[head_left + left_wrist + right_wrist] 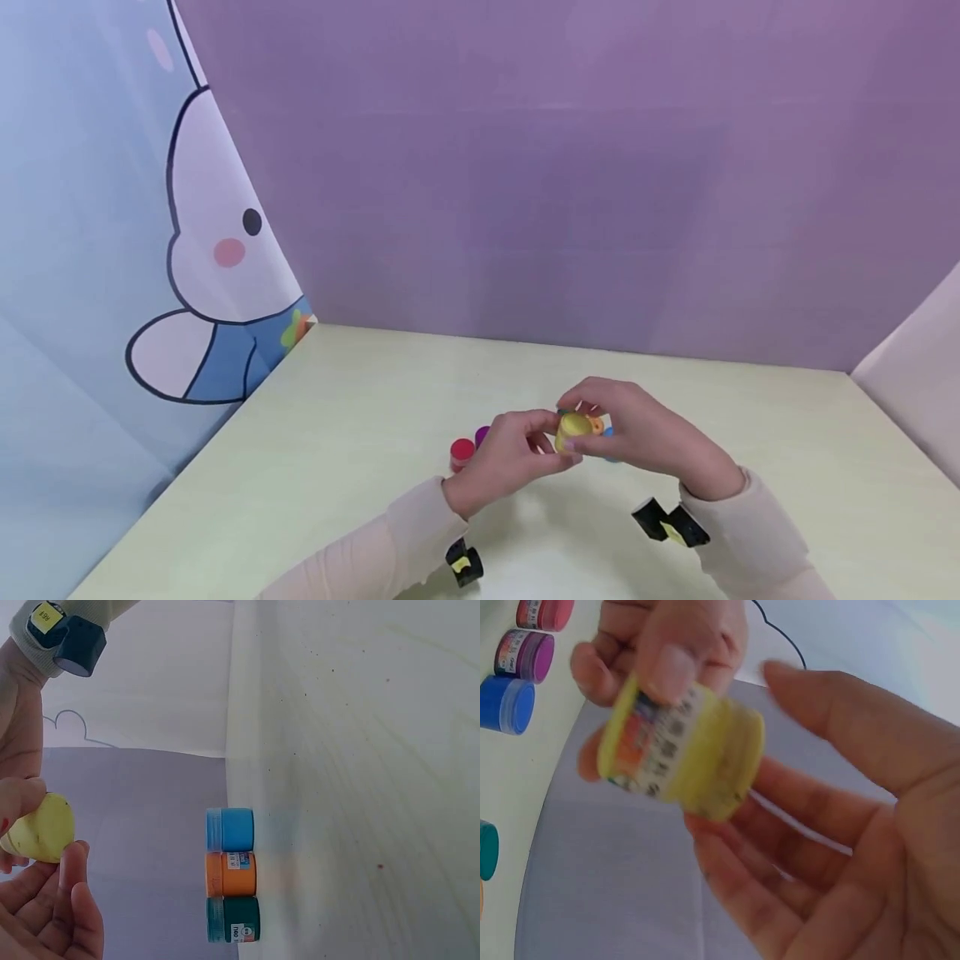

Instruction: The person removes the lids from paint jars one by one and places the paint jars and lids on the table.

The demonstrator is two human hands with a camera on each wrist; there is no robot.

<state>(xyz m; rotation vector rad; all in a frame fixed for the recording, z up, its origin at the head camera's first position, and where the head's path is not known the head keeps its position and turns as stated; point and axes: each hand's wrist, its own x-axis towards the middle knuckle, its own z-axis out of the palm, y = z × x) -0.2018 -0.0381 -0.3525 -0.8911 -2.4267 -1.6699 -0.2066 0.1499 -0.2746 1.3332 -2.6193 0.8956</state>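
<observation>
A small yellow paint jar (575,427) with a printed label is held above the table between both hands. My left hand (510,450) grips its body, the thumb lying across the label in the right wrist view. My right hand (637,425) is at the lid (731,761); its fingers curve loosely behind the lid while its thumb stands apart from it. The lid sits on the jar. Beyond the hands, a light blue jar (238,829), an orange jar (238,874) and a dark green jar (241,920) stand side by side.
To the left are a red jar (462,452), a purple jar (532,656) and a darker blue jar (506,703). The pale table (360,417) meets a purple backdrop (562,208) behind and a blue cartoon-printed sheet (82,292) at left.
</observation>
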